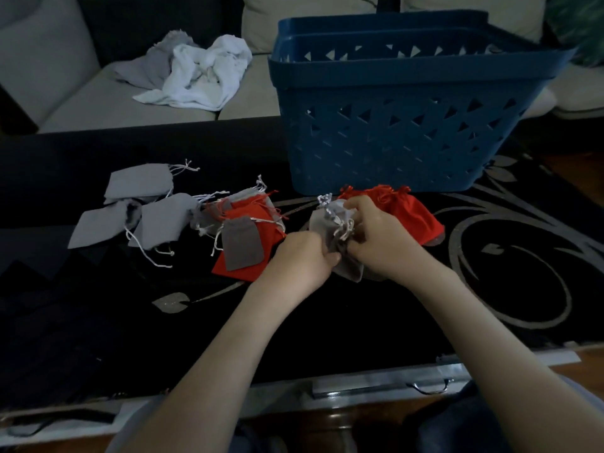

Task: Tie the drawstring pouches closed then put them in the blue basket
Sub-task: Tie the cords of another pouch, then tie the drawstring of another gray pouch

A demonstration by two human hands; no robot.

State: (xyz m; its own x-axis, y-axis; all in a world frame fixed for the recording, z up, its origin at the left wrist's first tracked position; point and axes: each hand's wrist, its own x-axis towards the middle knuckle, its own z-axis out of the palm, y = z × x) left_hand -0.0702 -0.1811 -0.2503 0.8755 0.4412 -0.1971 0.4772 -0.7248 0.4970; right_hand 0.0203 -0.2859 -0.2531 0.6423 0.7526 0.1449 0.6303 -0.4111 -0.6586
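Observation:
A grey drawstring pouch (346,263) is between my two hands at the table's middle. My left hand (302,259) grips its left side with curled fingers. My right hand (376,233) pinches its silver-white cord near the pouch's mouth. Just behind my right hand lies a red pouch (405,210) with a gathered top. The blue basket (392,125) stands at the back right, its inside hidden from here. To the left lie several loose pouches: light grey ones (140,184), a flat red one (248,237) and a small dark grey one (243,243) on top of it.
The table wears a black cloth (490,289) with silver swirls. Behind it is a pale sofa (81,103) holding crumpled white and grey cloths (196,73). The table's near edge has a metal strip (376,384).

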